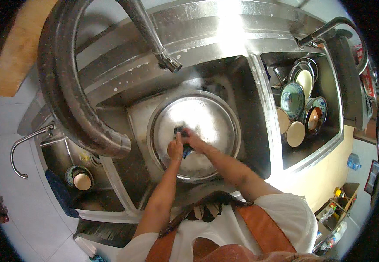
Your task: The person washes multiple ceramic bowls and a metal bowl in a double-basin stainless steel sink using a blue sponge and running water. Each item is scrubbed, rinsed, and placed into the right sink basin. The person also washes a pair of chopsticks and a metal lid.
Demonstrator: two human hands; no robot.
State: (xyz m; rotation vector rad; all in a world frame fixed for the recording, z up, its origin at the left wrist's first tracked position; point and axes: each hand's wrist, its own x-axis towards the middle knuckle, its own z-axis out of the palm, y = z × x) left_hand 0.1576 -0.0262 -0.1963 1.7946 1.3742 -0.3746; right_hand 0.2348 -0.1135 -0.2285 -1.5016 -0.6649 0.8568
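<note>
A wide round stainless steel lid or basin point(163, 147) lies in the middle sink basin, its bright surface facing up. Over its centre my left hand point(175, 148) and my right hand point(194, 140) meet, fingers curled together around a dark blue cloth point(186, 152). Just above the fingertips shows a small black part point(178, 129); whether it is a knob or more of the cloth cannot be told. My right fingers are slightly blurred and partly hide what lies between the hands.
A large curved faucet pipe point(88, 131) and a thinner spout point(170, 64) overhang the sink. Bowls and plates point(292, 100) fill part of the right basin. The left basin point(111, 203) holds a stacked bowl point(82, 181). A dark blue cloth point(58, 190) hangs over the left edge.
</note>
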